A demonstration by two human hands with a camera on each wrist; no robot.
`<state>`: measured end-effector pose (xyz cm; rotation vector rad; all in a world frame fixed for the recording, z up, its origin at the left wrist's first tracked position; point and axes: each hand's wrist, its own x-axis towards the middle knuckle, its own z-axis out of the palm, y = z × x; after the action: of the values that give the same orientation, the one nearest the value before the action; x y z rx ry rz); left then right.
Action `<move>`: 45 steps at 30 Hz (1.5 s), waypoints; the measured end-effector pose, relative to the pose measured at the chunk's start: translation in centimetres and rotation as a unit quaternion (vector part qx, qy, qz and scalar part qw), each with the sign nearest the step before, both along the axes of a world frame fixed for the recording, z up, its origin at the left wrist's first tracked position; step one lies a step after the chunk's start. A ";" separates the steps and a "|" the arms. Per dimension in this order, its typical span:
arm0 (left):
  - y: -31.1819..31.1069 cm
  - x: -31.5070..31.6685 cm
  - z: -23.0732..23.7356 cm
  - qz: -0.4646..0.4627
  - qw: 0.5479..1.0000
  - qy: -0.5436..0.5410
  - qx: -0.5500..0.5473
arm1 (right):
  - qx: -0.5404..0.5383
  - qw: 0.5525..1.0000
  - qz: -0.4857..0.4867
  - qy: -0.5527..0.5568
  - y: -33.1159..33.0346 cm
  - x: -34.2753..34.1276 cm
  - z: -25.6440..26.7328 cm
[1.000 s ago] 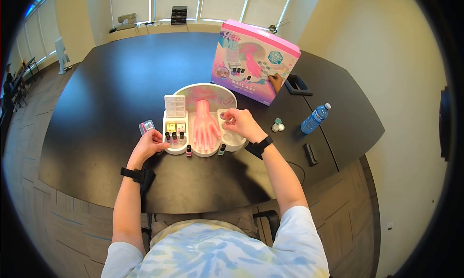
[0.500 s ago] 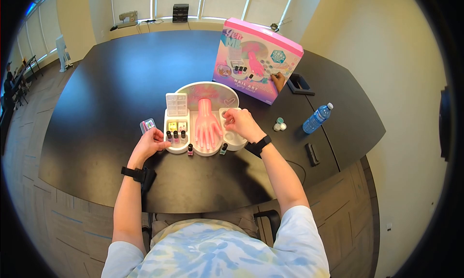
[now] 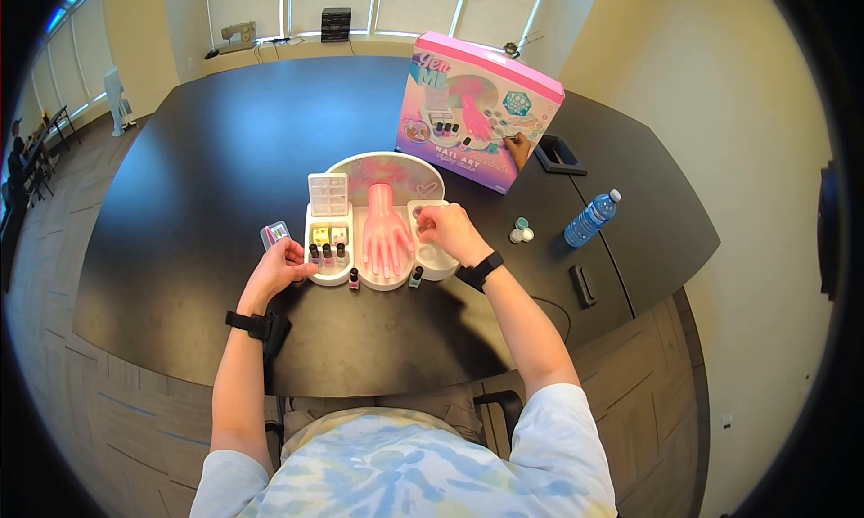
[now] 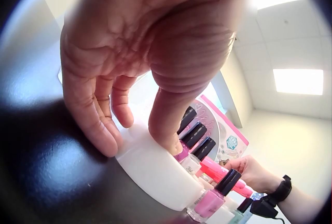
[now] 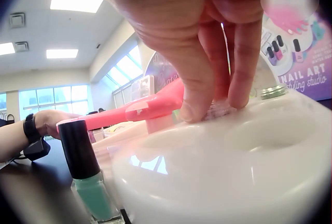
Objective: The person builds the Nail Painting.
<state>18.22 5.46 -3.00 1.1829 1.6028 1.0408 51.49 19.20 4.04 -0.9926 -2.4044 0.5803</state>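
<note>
A white nail art stand holds a pink model hand in its middle section. My left hand grips the stand's left wall, thumb inside beside several black-capped polish bottles, fingers outside. Over the right section, my right hand pinches a small clear pot between thumb and fingertips, low at the tray surface; the fingers hide part of it. Behind them sits a pot with a silvery-green rim. A pink polish bottle and a teal polish bottle stand before the stand.
A clear case lies left of the stand, beside the left hand. Behind to the right rises the large pink box. Further right are several small pots, a water bottle and a black handle-like piece on the dark table.
The head view shifts slightly. Both hands stay at the same spots on the stand, with only small finger movement on the right.
</note>
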 end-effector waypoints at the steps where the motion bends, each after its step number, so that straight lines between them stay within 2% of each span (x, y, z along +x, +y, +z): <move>1: 0.0 0.0 0.0 0.000 1.000 0.003 0.001 | 0.001 1.000 -0.002 -0.005 0.0 0.0 -0.1; 9: 0.0 0.0 0.0 -0.001 1.000 0.012 0.003 | 0.028 0.999 0.000 0.015 -0.4 0.8 0.1; 11: 0.1 0.1 0.3 -0.002 1.000 0.017 0.000 | -0.001 0.998 -0.056 0.027 -0.8 1.9 2.2; 13: 0.1 -0.1 0.1 -0.001 1.000 0.012 -0.004 | 0.019 0.991 -0.090 0.100 1.4 4.3 1.9; 16: 0.1 -0.1 0.1 0.001 1.000 0.010 -0.004 | 0.103 0.969 -0.198 0.109 4.1 8.8 2.7; 19: 0.3 -0.2 -0.3 -0.001 1.000 0.006 -0.005 | 0.110 0.947 -0.298 0.036 6.3 12.8 2.0; 22: 0.2 -0.2 -0.1 0.002 1.000 0.015 -0.006 | 0.097 0.943 -0.319 -0.019 7.9 15.4 -0.3; 24: 0.1 0.0 0.1 0.003 1.000 0.009 -0.005 | 0.048 0.934 -0.343 -0.091 8.5 16.1 -1.7; 27: 0.0 0.0 0.1 0.004 1.000 -0.001 -0.002 | 0.034 0.923 -0.369 -0.104 9.1 16.2 -3.1; 35: 0.0 0.0 0.1 0.002 1.000 -0.010 -0.005 | 0.041 0.904 -0.407 -0.124 10.3 15.7 -5.0; 38: 0.0 -0.1 -0.1 0.003 1.000 -0.001 -0.003 | -0.008 0.898 -0.433 -0.080 11.1 16.0 -5.8; 41: 0.0 -0.1 -0.2 0.004 1.000 -0.002 -0.001 | 0.022 0.907 -0.407 -0.109 9.8 15.4 -4.5; 43: -0.1 0.0 0.1 0.000 1.000 -0.001 0.001 | 0.072 0.929 -0.358 -0.049 9.3 14.8 -3.6; 45: -0.1 0.1 0.3 0.001 1.000 0.001 -0.002 | 0.065 0.944 -0.324 -0.010 8.2 13.4 -1.9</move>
<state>18.29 5.35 -2.71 1.1820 1.6070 1.0376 64.93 27.44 2.16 -1.6209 -1.9230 0.1664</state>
